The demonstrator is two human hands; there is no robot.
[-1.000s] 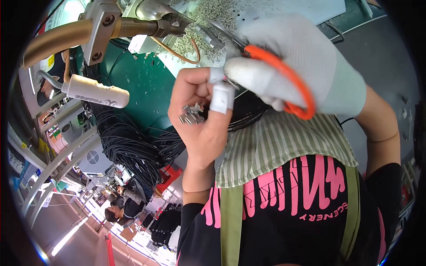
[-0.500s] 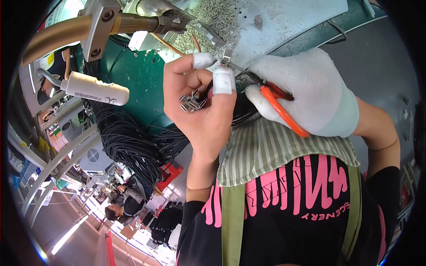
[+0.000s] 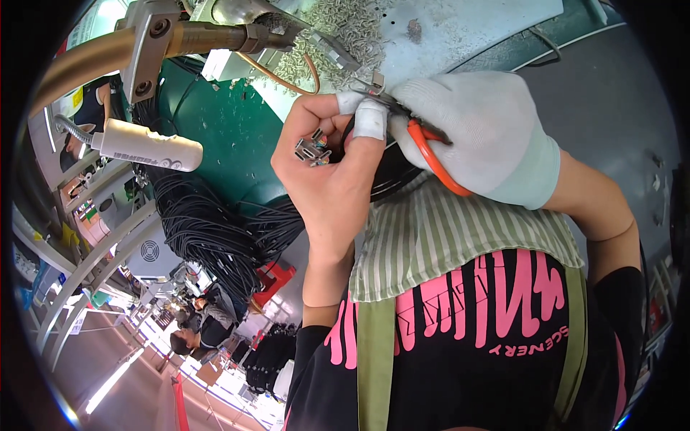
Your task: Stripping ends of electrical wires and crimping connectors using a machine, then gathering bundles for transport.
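My left hand [image 3: 334, 169] is bare, with white wraps on its thumb and index fingertips. Its fingertips pinch the end of a cable with a small metal connector [image 3: 375, 80]. More cable-end connectors [image 3: 313, 149], silvery and boxy, stick out at the palm, their cables mostly hidden by the fingers. In a white knit glove, my right hand [image 3: 489, 136] is closed round pliers with orange handles [image 3: 435, 161]. The tool's jaws meet the pinched cable end just above the left thumb; their exact grip is too small to make out.
A bundle of black cables [image 3: 205, 223] hangs to the left over a green surface [image 3: 215, 136]. Small metal bits [image 3: 345, 36] pile on the pale board [image 3: 445, 36]. A brass-coloured machine arm [image 3: 93, 68] and a white lamp-like cylinder [image 3: 147, 146] reach in from the left. A person [image 3: 208, 327] sits farther off.
My right hand and the pliers have shifted left and slightly up, closer to my left fingertips. The left index fingertip has come nearer the thumb, and the connectors in the palm have turned.
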